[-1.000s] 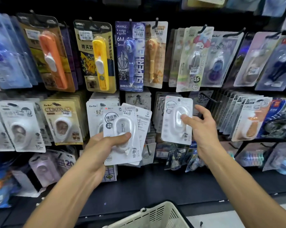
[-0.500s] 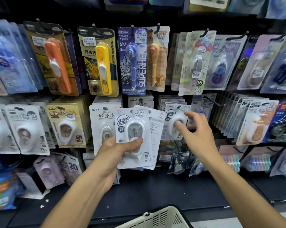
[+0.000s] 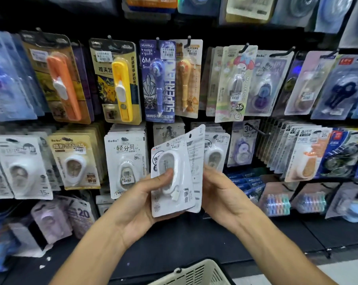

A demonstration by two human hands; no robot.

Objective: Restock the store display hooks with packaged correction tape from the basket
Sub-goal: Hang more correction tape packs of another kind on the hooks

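Left hand (image 3: 141, 194) holds a small stack of correction tape packs (image 3: 174, 177) before the display hooks (image 3: 258, 131), thumb pinching the front pack. Right hand (image 3: 219, 188) grips the rear pack's edge, probably separating one; hanging comes next.

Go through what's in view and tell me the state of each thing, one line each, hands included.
Left hand: grips the white packs, thumb pressed on the front blister.
Right hand: fingers behind the rear pack; grip cannot be told.
Front correction tape pack: held upright, sealed, off the hooks.
Rear pack: fanned out behind the front one, back side showing.
Basket: below the hands, contents out of view.
Hook at centre right: bare at its tip.
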